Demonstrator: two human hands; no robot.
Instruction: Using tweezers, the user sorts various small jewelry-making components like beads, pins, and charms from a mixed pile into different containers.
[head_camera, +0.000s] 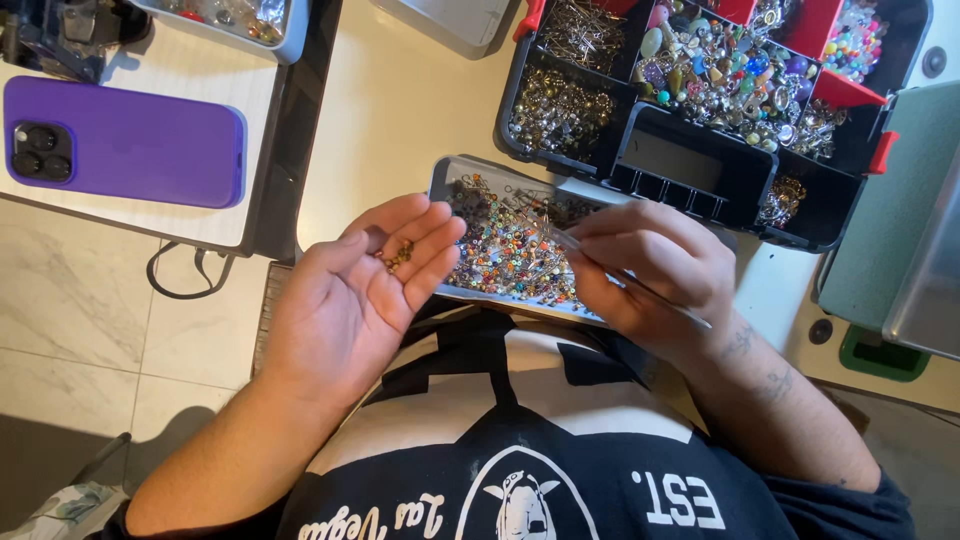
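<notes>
My left hand (360, 290) lies palm up with the fingers slightly curled, and several small brass-coloured beads (398, 256) rest on the fingers. My right hand (645, 272) pinches a thin metal tool (625, 280), like tweezers or a needle, whose tip points toward a small grey tray (440, 180). The tray is full of colourful beaded pins (505, 255) and sits just beyond both hands, at the edge of a cream table (400, 110).
A black organiser box (690, 170) with red clips holds beads and metal findings at the upper right. A purple phone (125, 140) lies on a white surface at left. A grey-green case (900, 220) stands at the far right. Tiled floor lower left.
</notes>
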